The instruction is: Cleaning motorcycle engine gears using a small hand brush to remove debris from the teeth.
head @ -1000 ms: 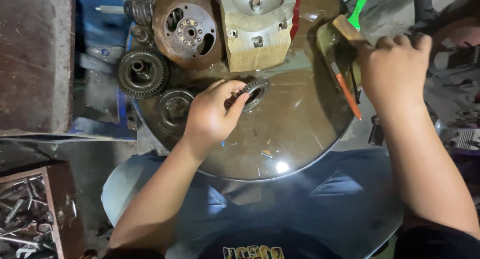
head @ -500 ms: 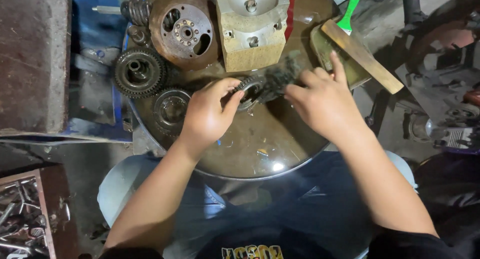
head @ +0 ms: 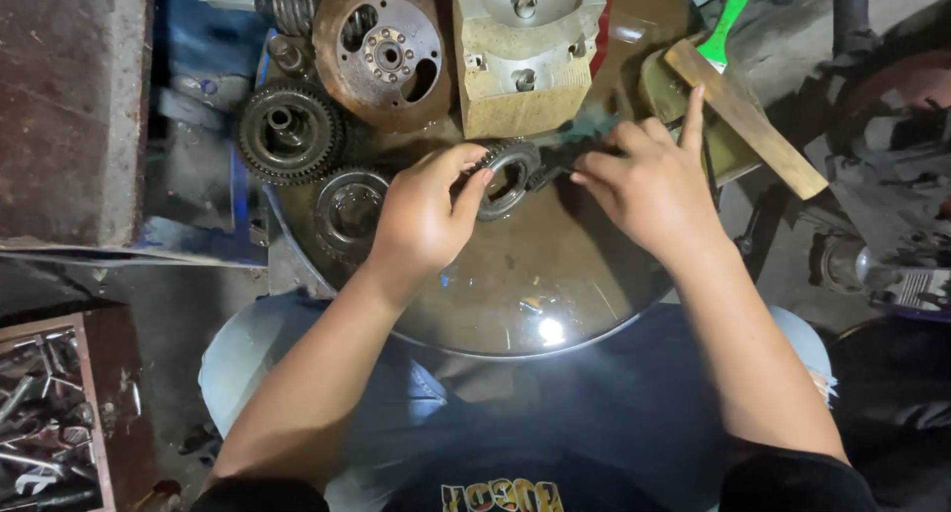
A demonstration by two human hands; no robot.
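My left hand (head: pixel 424 215) grips a dark toothed gear ring (head: pixel 507 178), holding it tilted above a round, oily metal pan (head: pixel 555 294) that rests on my lap. My right hand (head: pixel 649 185) pinches a thin dark part (head: pixel 555 167) against the ring's right side; its tip is hidden by my fingers. A wooden-handled brush (head: pixel 745 116) with a green part lies just beyond my right hand on the pan's rim.
In the pan lie a large toothed gear (head: pixel 289 132), a second gear (head: pixel 349 207), a rusty round hub plate (head: pixel 384 49), a coil spring (head: pixel 287 5) and a pale metal housing block (head: pixel 525 66). A wooden box of tools (head: pixel 40 423) sits at lower left.
My right hand left the brush at the pan's right rim and came in to the gear ring. My left hand has kept hold of the ring, lifting it slightly.
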